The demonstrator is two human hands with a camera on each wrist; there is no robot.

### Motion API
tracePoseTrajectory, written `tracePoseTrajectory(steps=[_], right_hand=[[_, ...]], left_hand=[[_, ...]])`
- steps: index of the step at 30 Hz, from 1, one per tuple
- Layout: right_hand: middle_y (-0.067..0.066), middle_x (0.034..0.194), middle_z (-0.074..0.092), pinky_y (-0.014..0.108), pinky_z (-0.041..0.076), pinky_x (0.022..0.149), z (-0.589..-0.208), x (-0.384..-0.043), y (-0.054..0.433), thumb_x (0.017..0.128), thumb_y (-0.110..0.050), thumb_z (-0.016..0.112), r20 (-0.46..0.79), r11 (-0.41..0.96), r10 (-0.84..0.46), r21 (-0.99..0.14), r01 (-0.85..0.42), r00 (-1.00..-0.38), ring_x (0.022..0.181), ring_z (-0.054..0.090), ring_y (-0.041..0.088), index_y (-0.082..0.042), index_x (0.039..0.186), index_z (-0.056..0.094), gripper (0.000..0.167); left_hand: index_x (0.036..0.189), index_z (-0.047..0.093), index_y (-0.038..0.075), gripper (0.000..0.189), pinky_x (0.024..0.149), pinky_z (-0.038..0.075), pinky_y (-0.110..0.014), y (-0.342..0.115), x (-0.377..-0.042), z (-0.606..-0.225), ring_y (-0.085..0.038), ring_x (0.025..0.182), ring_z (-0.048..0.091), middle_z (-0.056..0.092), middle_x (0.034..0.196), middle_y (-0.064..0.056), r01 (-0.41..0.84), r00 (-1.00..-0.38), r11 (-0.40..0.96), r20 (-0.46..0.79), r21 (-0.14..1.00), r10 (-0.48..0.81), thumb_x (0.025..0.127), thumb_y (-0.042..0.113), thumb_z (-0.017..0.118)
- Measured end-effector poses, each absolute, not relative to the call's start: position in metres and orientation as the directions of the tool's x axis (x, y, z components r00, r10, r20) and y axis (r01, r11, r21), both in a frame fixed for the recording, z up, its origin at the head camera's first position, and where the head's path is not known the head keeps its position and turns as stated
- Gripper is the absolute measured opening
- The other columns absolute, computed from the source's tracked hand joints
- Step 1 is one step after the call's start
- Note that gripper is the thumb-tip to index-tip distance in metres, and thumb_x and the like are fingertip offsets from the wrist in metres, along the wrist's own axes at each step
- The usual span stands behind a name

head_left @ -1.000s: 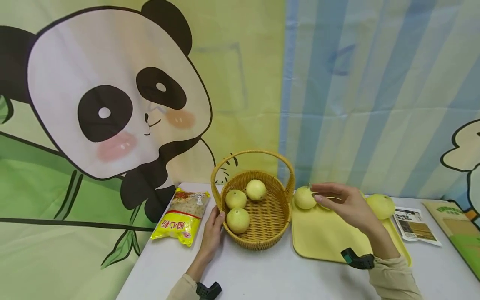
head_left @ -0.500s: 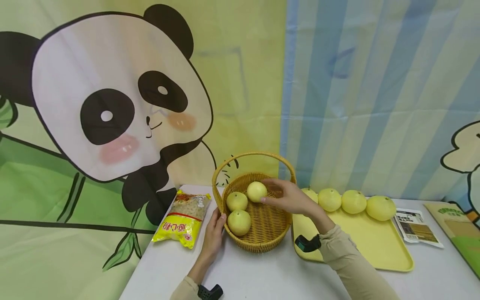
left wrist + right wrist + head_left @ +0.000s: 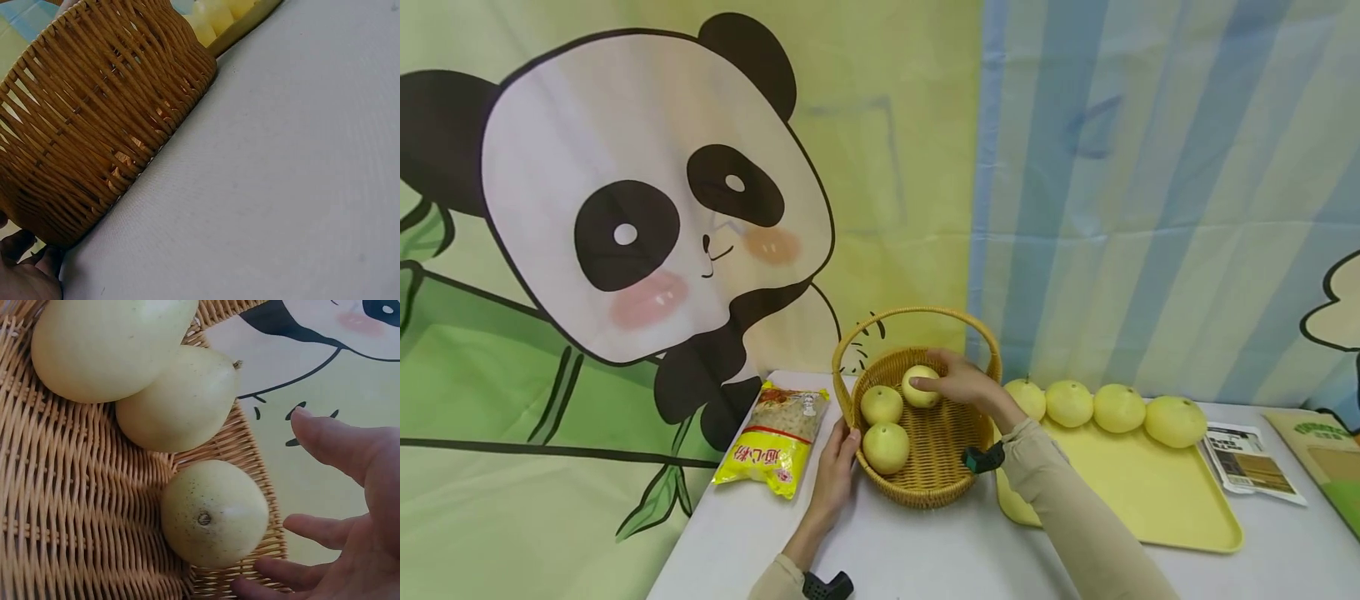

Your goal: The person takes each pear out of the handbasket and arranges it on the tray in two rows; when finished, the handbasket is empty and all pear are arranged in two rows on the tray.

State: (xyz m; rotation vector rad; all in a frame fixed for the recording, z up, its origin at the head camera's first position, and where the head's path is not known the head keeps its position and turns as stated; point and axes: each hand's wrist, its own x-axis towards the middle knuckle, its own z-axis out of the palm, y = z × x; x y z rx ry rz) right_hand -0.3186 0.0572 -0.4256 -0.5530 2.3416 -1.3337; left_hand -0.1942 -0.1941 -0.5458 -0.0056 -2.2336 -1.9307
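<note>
A wicker basket [image 3: 936, 454] with an arched handle stands on the table, three pale yellow-green pears inside. My left hand [image 3: 835, 475] holds its left side, thumb at the rim; the left wrist view catches the fingers [image 3: 17, 245] low against the weave. Over the basket's back right, my right hand [image 3: 962, 383] reaches in, thumb and fingers spread about the rearmost pear [image 3: 215, 512]. In the right wrist view a gap shows between the thumb and that pear. Two more pears, one behind [image 3: 882, 406] and one in front [image 3: 887, 448], lie along the left wall.
Right of the basket lies a yellow tray [image 3: 1127, 492], with a row of several pears [image 3: 1119, 408] along its back edge. A yellow food bag [image 3: 775, 442] lies on the left. A white packet [image 3: 1251, 458] and a green-brown package [image 3: 1318, 454] lie farther right.
My right hand has moved left from above the tray's pears into the basket, to the rearmost pear. The left hand stays at the basket's side. The view has shifted slightly.
</note>
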Motion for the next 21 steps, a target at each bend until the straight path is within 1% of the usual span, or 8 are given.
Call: tracePoseTrajectory(steps=[2,5,10,12,14,17,21], right_hand=[[0.022,0.174,0.026,0.064,0.036,0.126,-0.427,-0.324,0.054,0.102,-0.047,0.069,-0.171,0.483,-0.505,-0.869,-0.112,-0.846,0.159,0.027,0.046,-0.004,0.168,0.025,0.09],[0.024,0.171,0.032,0.063,0.04,0.124,-0.432,-0.33,0.049,0.102,-0.046,0.07,-0.201,0.511,-0.499,-0.854,-0.099,-0.843,0.156,0.033,0.046,-0.004,0.166,0.03,0.087],[0.022,0.164,0.042,0.058,0.05,0.113,-0.441,-0.334,0.042,0.099,-0.044,0.074,-0.198,0.54,-0.465,-0.835,-0.1,-0.863,0.146,0.047,0.044,-0.006,0.162,0.04,0.081],[0.022,0.159,0.048,0.054,0.055,0.107,-0.443,-0.333,0.04,0.098,-0.042,0.077,-0.187,0.532,-0.453,-0.842,-0.095,-0.872,0.138,0.054,0.042,-0.005,0.16,0.041,0.081],[0.022,0.152,0.052,0.05,0.058,0.102,-0.446,-0.333,0.038,0.096,-0.037,0.08,-0.177,0.517,-0.45,-0.851,-0.094,-0.875,0.129,0.06,0.039,-0.004,0.159,0.042,0.081],[0.024,0.143,0.056,0.046,0.06,0.095,-0.45,-0.334,0.035,0.092,-0.026,0.085,-0.165,0.491,-0.456,-0.866,-0.093,-0.875,0.118,0.063,0.036,-0.001,0.158,0.042,0.083],[0.024,0.142,0.057,0.046,0.061,0.092,-0.453,-0.335,0.033,0.085,-0.015,0.091,-0.157,0.475,-0.44,-0.876,-0.081,-0.884,0.114,0.064,0.035,-0.004,0.155,0.046,0.084]], left_hand=[[0.168,0.029,0.011,0.064,0.129,0.033,-0.055,-0.194,-0.195,-0.546,-0.038,0.157,0.036,0.035,0.171,-0.02,0.121,-0.983,0.155,0.141,0.98,-0.121,0.114,0.043,0.043],[0.168,0.03,0.011,0.064,0.129,0.033,-0.056,-0.193,-0.194,-0.545,-0.038,0.157,0.037,0.035,0.17,-0.02,0.115,-0.983,0.162,0.136,0.98,-0.125,0.114,0.043,0.043],[0.168,0.028,0.01,0.065,0.129,0.032,-0.056,-0.192,-0.195,-0.545,-0.039,0.157,0.035,0.034,0.171,-0.021,0.113,-0.985,0.161,0.132,0.98,-0.115,0.114,0.044,0.042],[0.169,0.028,0.01,0.066,0.13,0.032,-0.056,-0.192,-0.195,-0.545,-0.039,0.158,0.035,0.033,0.171,-0.02,0.112,-0.985,0.16,0.131,0.981,-0.11,0.114,0.044,0.042],[0.169,0.027,0.011,0.066,0.13,0.031,-0.055,-0.193,-0.195,-0.545,-0.038,0.158,0.035,0.033,0.171,-0.02,0.112,-0.986,0.159,0.13,0.981,-0.108,0.114,0.045,0.042],[0.168,0.028,0.01,0.066,0.129,0.032,-0.055,-0.193,-0.195,-0.546,-0.038,0.158,0.035,0.034,0.171,-0.019,0.115,-0.985,0.163,0.133,0.98,-0.107,0.114,0.045,0.042],[0.168,0.028,0.011,0.066,0.129,0.032,-0.055,-0.194,-0.195,-0.546,-0.037,0.158,0.035,0.034,0.172,-0.018,0.117,-0.985,0.161,0.135,0.98,-0.105,0.114,0.045,0.043]])
